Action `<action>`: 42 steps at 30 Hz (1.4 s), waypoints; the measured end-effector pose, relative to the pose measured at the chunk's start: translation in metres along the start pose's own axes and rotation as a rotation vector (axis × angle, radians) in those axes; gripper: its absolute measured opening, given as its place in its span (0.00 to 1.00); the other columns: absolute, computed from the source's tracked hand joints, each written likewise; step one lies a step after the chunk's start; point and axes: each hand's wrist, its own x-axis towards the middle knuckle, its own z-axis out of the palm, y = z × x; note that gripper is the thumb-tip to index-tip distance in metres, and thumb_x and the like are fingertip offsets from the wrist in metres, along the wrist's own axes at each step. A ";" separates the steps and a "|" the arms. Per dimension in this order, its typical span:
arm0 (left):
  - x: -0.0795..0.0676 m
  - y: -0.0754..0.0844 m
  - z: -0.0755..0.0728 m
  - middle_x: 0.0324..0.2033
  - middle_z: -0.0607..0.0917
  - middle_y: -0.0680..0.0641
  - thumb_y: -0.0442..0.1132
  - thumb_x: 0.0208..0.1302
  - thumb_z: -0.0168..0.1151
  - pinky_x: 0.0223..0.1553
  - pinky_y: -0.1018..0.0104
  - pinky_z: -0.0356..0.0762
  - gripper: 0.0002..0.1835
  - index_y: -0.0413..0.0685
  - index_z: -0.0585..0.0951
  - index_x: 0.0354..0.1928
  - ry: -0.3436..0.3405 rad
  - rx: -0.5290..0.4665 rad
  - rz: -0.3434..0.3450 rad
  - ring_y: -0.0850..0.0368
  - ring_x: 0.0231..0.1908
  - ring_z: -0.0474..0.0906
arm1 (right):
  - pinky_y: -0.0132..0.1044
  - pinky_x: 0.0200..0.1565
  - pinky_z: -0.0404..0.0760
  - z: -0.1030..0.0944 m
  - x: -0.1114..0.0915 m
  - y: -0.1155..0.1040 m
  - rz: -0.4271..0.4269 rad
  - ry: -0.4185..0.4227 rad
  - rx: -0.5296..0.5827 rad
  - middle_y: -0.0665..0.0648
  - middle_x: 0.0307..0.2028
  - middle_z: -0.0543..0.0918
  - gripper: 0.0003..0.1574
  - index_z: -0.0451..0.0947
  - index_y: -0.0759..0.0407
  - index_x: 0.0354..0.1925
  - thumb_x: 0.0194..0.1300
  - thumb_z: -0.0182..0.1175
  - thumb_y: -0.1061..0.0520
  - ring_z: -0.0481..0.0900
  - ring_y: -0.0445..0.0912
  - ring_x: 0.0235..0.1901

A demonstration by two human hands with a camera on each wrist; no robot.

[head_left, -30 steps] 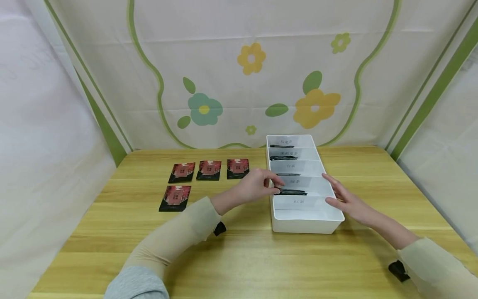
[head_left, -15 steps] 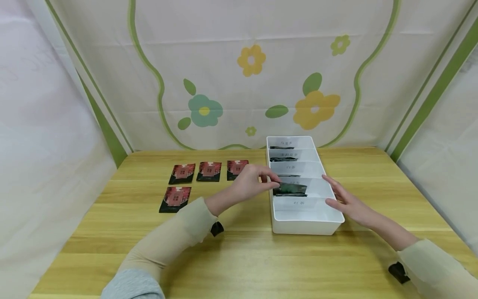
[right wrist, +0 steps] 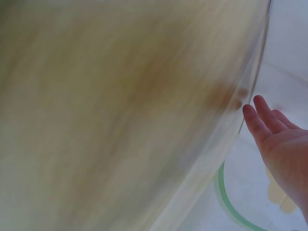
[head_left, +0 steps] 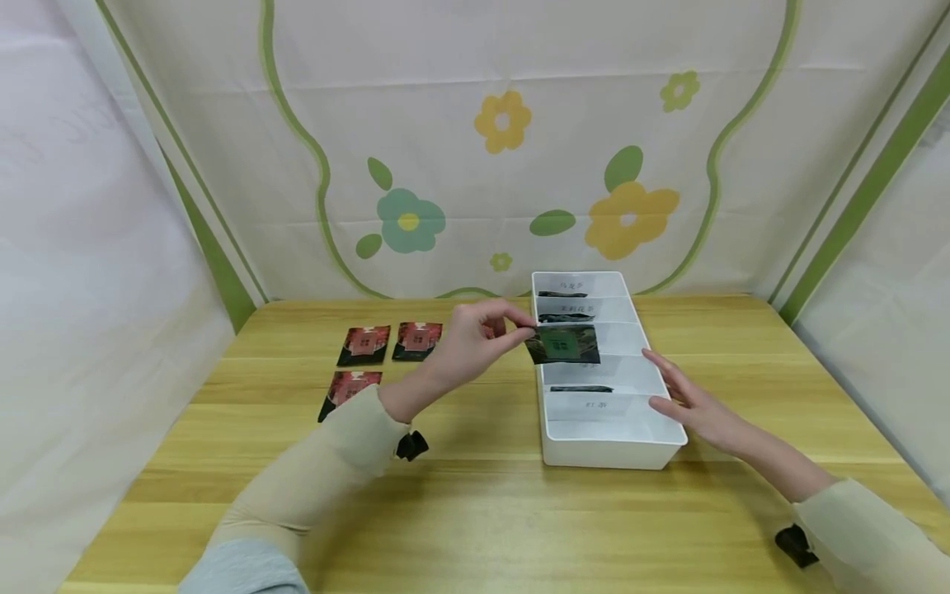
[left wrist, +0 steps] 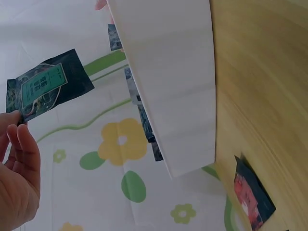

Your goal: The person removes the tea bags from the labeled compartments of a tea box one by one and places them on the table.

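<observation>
My left hand (head_left: 475,342) pinches a dark tea sachet with a green label (head_left: 562,343) by its left edge, between thumb and fingers. The sachet hangs over the middle of a long white divided box (head_left: 604,455), its printed face toward the head camera. In the left wrist view the same sachet (left wrist: 48,86) is beside the box's tall side wall. My right hand (head_left: 698,408) rests against the box's right side, thumb at the rim and fingers extended. Dark sachets (head_left: 581,388) stand in several compartments, each with a written label on its divider.
Red-and-black sachets lie left of the box: two in the back row (head_left: 365,342) and one nearer the front (head_left: 350,388). Another is mostly hidden behind my left hand. A floral curtain (head_left: 416,124) rises behind the wooden table (head_left: 475,511).
My left hand has lifted the green-labelled tea sachet up out of the second compartment from the front and moved slightly left and away from me. The right hand has stayed at the box.
</observation>
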 end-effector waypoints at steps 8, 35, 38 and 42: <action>-0.016 0.000 -0.033 0.25 0.82 0.53 0.34 0.65 0.64 0.18 0.65 0.67 0.04 0.46 0.85 0.40 0.019 0.009 -0.035 0.57 0.18 0.71 | 0.54 0.64 0.58 -0.001 -0.001 0.001 -0.009 0.000 -0.010 0.68 0.74 0.38 0.45 0.38 0.52 0.78 0.74 0.51 0.61 0.44 0.76 0.67; -0.104 -0.049 -0.118 0.32 0.82 0.51 0.33 0.66 0.64 0.26 0.62 0.76 0.03 0.46 0.83 0.40 -0.163 0.208 -0.437 0.54 0.28 0.77 | 0.68 0.58 0.55 0.000 0.000 -0.001 -0.001 -0.002 -0.024 0.68 0.74 0.39 0.45 0.38 0.52 0.78 0.74 0.51 0.61 0.46 0.76 0.66; -0.106 -0.060 -0.122 0.33 0.82 0.51 0.33 0.66 0.63 0.31 0.60 0.77 0.03 0.47 0.83 0.40 -0.192 0.237 -0.468 0.55 0.31 0.77 | 0.69 0.58 0.54 -0.001 0.000 -0.001 -0.005 -0.004 -0.014 0.68 0.74 0.38 0.45 0.38 0.52 0.78 0.74 0.51 0.61 0.45 0.76 0.66; -0.106 -0.077 -0.123 0.34 0.82 0.52 0.34 0.66 0.64 0.36 0.58 0.77 0.03 0.48 0.82 0.40 -0.227 0.296 -0.483 0.56 0.35 0.79 | 0.74 0.56 0.50 -0.001 0.001 -0.001 -0.007 -0.009 0.006 0.69 0.74 0.37 0.45 0.37 0.52 0.78 0.74 0.50 0.62 0.44 0.77 0.66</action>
